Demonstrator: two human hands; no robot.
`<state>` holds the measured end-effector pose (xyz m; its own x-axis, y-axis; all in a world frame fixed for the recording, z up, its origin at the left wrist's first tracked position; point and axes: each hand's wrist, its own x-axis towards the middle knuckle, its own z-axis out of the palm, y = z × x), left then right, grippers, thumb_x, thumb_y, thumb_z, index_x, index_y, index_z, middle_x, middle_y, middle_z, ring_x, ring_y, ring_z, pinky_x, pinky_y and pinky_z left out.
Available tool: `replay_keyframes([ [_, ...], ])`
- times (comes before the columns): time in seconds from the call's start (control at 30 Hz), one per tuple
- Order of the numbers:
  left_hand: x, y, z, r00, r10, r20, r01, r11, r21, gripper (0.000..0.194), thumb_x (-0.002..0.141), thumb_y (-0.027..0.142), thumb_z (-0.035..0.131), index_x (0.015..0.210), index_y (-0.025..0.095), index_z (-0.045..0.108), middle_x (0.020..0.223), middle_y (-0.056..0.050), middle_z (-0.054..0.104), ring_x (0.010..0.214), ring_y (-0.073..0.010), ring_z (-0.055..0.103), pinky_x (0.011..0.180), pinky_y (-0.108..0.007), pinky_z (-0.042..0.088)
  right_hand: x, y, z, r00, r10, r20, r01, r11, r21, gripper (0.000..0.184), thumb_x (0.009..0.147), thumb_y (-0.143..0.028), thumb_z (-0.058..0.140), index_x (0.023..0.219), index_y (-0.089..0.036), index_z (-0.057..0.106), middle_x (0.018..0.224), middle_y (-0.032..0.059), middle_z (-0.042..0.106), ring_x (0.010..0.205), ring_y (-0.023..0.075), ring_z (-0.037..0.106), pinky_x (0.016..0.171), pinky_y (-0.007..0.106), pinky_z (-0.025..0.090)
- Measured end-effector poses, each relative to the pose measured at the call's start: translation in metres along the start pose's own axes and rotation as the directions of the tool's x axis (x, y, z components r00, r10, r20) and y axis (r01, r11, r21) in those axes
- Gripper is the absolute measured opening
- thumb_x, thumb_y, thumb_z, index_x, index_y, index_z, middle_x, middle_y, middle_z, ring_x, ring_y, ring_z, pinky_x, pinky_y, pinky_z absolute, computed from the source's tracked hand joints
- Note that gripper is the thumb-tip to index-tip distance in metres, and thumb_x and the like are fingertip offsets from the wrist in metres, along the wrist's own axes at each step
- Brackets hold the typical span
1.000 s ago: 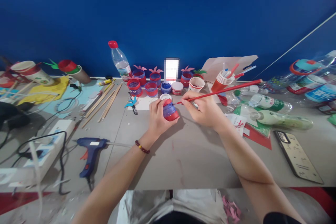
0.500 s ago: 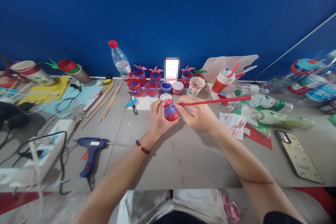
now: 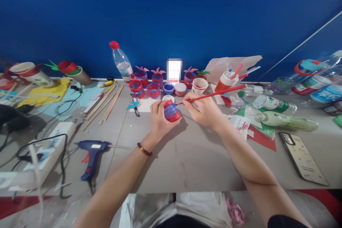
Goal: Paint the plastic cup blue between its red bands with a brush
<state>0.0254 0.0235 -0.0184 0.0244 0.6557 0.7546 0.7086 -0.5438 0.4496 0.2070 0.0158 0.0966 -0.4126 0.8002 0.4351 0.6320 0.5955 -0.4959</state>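
My left hand is wrapped round a small red cup painted with blue bands, held on its side just above the grey table. My right hand pinches a long red-handled paintbrush, whose tip touches the cup's right side. Behind the cup stand a white pot of blue paint and a white pot of red paint. A row of finished red-and-blue cups with pink paper leaves lines the back.
A blue glue gun lies left of my forearm, beside a white power strip with black cables. Wooden sticks, a water bottle, a red cup of brushes, plastic bottles and a phone surround the work spot.
The brush handle dropped nearly level, then tilted upward again as my right hand shifted along the cup. The cup in my left hand turned slightly and sits a little higher.
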Motion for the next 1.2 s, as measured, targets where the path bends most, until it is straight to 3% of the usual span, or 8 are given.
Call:
replay_keyframes([
  [0.13, 0.001, 0.001, -0.002, 1.000, 0.007, -0.011, -0.007, 1.000, -0.003, 0.085, 0.056, 0.040, 0.086, 0.127, 0.020, 0.045, 0.118, -0.012, 0.050, 0.111, -0.0300, 0.050, 0.098, -0.050, 0.047, 0.001, -0.003, 0.005, 0.999, 0.018, 0.045, -0.021, 0.998, 0.066, 0.013, 0.093, -0.020, 0.045, 0.086, -0.020, 0.056, 0.083, 0.0060, 0.067, 0.077, 0.0195, 0.060, 0.070, 0.033, 0.043],
  [0.6, -0.002, -0.004, 0.002, 0.999, 0.050, -0.021, -0.050, 0.999, 0.019, 0.085, 0.060, 0.040, 0.084, 0.131, 0.019, 0.041, 0.119, -0.014, 0.050, 0.113, -0.0306, 0.049, 0.097, -0.050, 0.047, 0.000, -0.019, 0.002, 0.999, -0.049, 0.006, 0.047, 0.978, 0.201, 0.013, 0.091, -0.019, 0.049, 0.080, -0.020, 0.056, 0.075, 0.0025, 0.065, 0.071, 0.0165, 0.058, 0.066, 0.030, 0.045],
  [0.73, -0.001, -0.003, 0.001, 1.000, 0.014, -0.007, -0.014, 1.000, 0.017, 0.086, 0.057, 0.041, 0.085, 0.129, 0.020, 0.043, 0.119, -0.013, 0.050, 0.114, -0.0313, 0.049, 0.098, -0.050, 0.047, 0.000, -0.013, -0.002, 0.999, -0.035, -0.030, 0.038, 0.991, 0.127, 0.014, 0.092, -0.020, 0.047, 0.082, -0.021, 0.057, 0.079, 0.0040, 0.066, 0.074, 0.0183, 0.060, 0.069, 0.032, 0.045],
  [0.87, 0.000, -0.002, -0.001, 1.000, 0.004, -0.022, -0.003, 1.000, 0.014, 0.086, 0.057, 0.043, 0.086, 0.128, 0.021, 0.044, 0.118, -0.012, 0.049, 0.113, -0.0309, 0.049, 0.098, -0.050, 0.047, 0.000, -0.006, 0.000, 0.999, 0.034, 0.014, -0.034, 0.999, 0.000, 0.012, 0.092, -0.020, 0.046, 0.085, -0.020, 0.057, 0.079, 0.0054, 0.066, 0.073, 0.0196, 0.058, 0.069, 0.033, 0.043],
  [1.2, -0.002, -0.005, 0.001, 1.000, 0.011, -0.024, -0.011, 1.000, 0.027, 0.086, 0.058, 0.044, 0.085, 0.130, 0.021, 0.043, 0.120, -0.013, 0.050, 0.113, -0.0309, 0.050, 0.098, -0.051, 0.046, -0.002, -0.019, 0.005, 0.996, -0.018, 0.085, 0.006, 0.990, 0.142, 0.016, 0.093, -0.021, 0.045, 0.080, -0.020, 0.056, 0.076, 0.0037, 0.064, 0.070, 0.0170, 0.057, 0.066, 0.031, 0.042],
])
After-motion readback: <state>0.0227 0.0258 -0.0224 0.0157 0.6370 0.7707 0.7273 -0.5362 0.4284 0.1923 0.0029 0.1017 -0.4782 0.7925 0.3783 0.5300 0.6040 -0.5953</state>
